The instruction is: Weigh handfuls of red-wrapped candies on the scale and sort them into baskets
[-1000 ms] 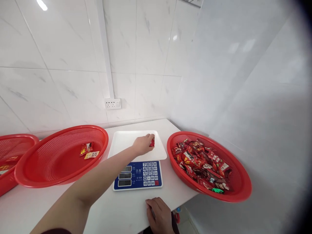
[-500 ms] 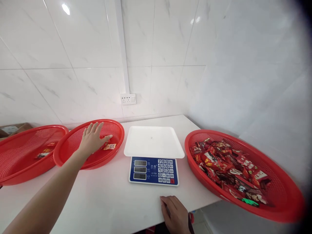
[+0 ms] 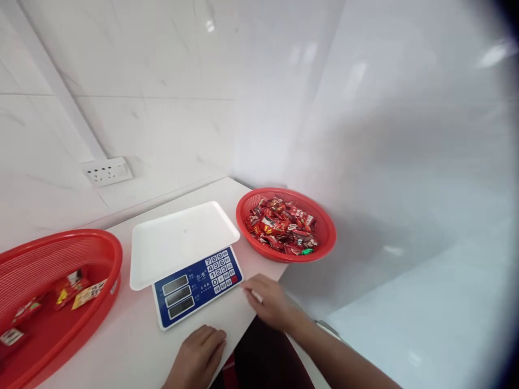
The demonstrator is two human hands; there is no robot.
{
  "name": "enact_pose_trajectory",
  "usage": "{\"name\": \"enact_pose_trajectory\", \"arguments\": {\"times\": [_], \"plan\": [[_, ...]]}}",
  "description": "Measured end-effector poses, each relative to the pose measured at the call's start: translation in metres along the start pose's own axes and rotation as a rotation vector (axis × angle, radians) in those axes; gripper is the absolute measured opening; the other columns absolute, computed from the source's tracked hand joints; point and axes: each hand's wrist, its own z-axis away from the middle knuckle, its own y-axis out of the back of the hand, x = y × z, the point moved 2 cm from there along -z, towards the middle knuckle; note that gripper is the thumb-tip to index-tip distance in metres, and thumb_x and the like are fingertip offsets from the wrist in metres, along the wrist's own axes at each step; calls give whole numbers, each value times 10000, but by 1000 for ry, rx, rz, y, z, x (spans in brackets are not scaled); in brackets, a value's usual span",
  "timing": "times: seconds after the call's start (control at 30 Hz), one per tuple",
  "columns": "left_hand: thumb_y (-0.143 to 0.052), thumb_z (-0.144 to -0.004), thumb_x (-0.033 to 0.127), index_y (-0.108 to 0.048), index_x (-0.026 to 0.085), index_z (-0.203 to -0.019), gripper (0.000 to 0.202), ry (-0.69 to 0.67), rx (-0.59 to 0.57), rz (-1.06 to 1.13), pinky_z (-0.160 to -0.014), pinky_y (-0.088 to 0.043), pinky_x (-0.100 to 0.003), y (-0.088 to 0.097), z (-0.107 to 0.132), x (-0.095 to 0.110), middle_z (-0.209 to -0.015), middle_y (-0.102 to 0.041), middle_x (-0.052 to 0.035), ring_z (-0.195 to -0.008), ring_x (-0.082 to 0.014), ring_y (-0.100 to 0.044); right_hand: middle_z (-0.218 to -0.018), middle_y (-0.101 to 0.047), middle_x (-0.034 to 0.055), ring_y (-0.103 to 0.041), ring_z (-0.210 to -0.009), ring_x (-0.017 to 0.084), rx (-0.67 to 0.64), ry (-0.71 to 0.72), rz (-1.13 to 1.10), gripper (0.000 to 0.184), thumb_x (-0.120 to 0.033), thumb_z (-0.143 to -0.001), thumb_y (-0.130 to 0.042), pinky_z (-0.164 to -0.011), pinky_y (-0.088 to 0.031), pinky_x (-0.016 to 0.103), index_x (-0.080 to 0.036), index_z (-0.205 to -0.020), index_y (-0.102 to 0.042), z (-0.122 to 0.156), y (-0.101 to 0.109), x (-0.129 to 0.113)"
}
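Loosely curled at the front edge of the table is my left hand (image 3: 198, 351), just below the digital scale (image 3: 194, 292). No object shows in it. My right hand (image 3: 267, 300) is close to the scale's right front corner, its fingers bent in, and nothing can be made out in them. The scale's white weighing pan (image 3: 182, 243) is bare. Beyond my right hand stands a red mesh basket (image 3: 330, 237) heaped with small wrapped candies (image 3: 281, 224), mostly red packets.
On the left is another red basket (image 3: 115, 259) with a few wrapped candies (image 3: 73, 289) at its bottom. The white table (image 3: 130, 346) meets a tiled wall with a power socket (image 3: 107, 172). A pale wall rises at the right.
The view has turned right. My left hand has left the basket on the left and come back to the table's front edge, its fingers now curled. My right hand has moved nearer the scale's corner.
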Motion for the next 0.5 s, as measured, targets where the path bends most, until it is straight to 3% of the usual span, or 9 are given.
{"name": "enact_pose_trajectory", "arguments": {"times": [0.07, 0.13, 0.23, 0.37, 0.5], "plan": [[-424, -860, 299, -618, 318, -885, 196, 61, -30, 92, -652, -528, -287, -4, -3, -3, -798, -669, -13, -719, -189, -634, -862, -652, 46, -599, -833, 165, 117, -42, 126, 198, -195, -869, -440, -742, -480, 293, -210, -983, -602, -17, 33, 18], [-441, -849, 345, -620, 314, -905, 190, 172, -1, 218, -644, -533, -271, -3, -5, -9, -820, -668, -9, -722, -185, -636, -958, -648, 59, -591, -922, 186, 129, -178, 224, 220, -206, -872, -455, -803, -467, 331, -204, -1042, -593, -35, 61, 43], [-464, -832, 391, -625, 294, -912, 204, 291, 29, 374, -654, -531, -252, 1, -6, -17, -831, -673, 1, -741, -178, -639, -1121, -604, 93, -586, -983, 213, -167, -339, 298, 322, -225, -861, -487, -783, -473, 347, -165, -1173, -541, -56, 81, 79], [-486, -812, 427, -638, 270, -895, 234, 287, 42, 450, -651, -516, -260, -1, -6, -19, -793, -664, -7, -711, -176, -622, -1104, -628, 44, -629, -879, 188, -435, -341, 276, 452, -145, -717, -652, -697, -476, 275, -218, -1159, -587, -78, 80, 102], [-468, -809, 498, -641, 239, -888, 322, 298, 82, 491, -630, -499, -254, -8, -4, -19, -776, -648, -25, -686, -167, -596, -1165, -599, 56, -644, -767, 195, -572, -427, 303, 461, -76, -647, -663, -652, -466, 289, -264, -1068, -644, -93, 65, 105]]}}
